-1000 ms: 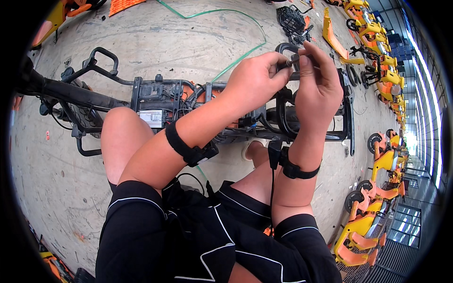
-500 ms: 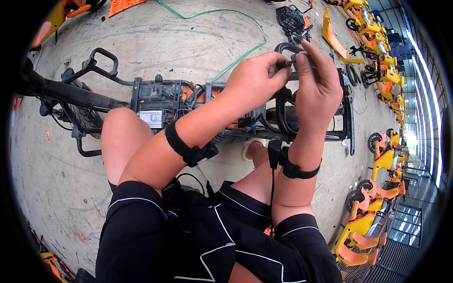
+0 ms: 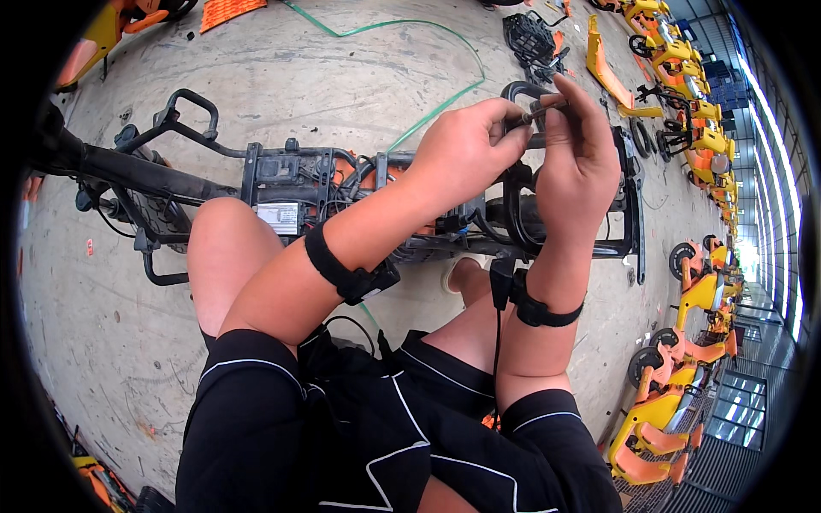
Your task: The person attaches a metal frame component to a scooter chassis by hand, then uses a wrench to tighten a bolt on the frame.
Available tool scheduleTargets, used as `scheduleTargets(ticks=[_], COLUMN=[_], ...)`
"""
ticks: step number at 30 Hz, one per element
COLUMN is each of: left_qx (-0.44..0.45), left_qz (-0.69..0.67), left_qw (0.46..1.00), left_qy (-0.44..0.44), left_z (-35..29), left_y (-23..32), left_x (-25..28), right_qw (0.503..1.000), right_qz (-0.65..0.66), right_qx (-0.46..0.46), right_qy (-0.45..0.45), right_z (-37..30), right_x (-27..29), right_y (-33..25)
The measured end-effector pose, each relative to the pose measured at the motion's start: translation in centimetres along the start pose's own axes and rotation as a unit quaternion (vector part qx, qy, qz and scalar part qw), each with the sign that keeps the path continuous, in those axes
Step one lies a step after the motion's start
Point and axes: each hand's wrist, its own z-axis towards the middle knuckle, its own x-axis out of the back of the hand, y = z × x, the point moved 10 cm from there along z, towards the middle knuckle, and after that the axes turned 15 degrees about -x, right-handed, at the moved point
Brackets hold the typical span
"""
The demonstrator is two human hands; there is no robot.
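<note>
Above the bare black scooter frame (image 3: 299, 167), my two hands meet at a thin, dark metal rod-like piece (image 3: 542, 110). My left hand (image 3: 466, 145) pinches one end between thumb and forefinger. At its other end, the thumb and forefinger of my right hand (image 3: 581, 167) close on it, with the palm turned inward. Its exact kind is too small to make out. Below the hands are a curved black tube (image 3: 513, 209) of the frame and dark parts beside it. A silver box-shaped unit (image 3: 278, 217) with wires sits in the frame near my left knee.
A green strap (image 3: 445, 104) lies across the concrete floor beyond the frame. Farther off are a black basket (image 3: 528, 38), a yellow body panel (image 3: 605, 68) and black tyres (image 3: 640, 137). Rows of yellow-orange scooters (image 3: 658, 406) stand along the right.
More of the thin metal piece shows between my fingers now. My right thumb and forefinger have shifted slightly along it, while my left hand has hardly moved.
</note>
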Motion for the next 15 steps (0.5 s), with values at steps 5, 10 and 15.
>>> scheduleTargets(ticks=[5, 10, 15], left_qx=[0.009, 0.000, -0.005], left_qz=[-0.001, 0.001, -0.007], left_qw=[1.000, 1.000, 1.000], left_qy=[-0.001, 0.002, -0.001], left_z=[-0.1, 0.0, 0.0], left_y=[-0.4, -0.4, -0.1], left_x=[0.0, 0.0, -0.1], right_qw=[0.999, 0.997, 0.997], right_qz=[-0.031, -0.046, 0.038], right_qx=[-0.034, -0.057, -0.066], right_qy=[-0.002, -0.003, -0.004], right_z=[0.1, 0.2, 0.2], right_x=[-0.1, -0.1, -0.1], right_y=[0.6, 1.2, 1.5])
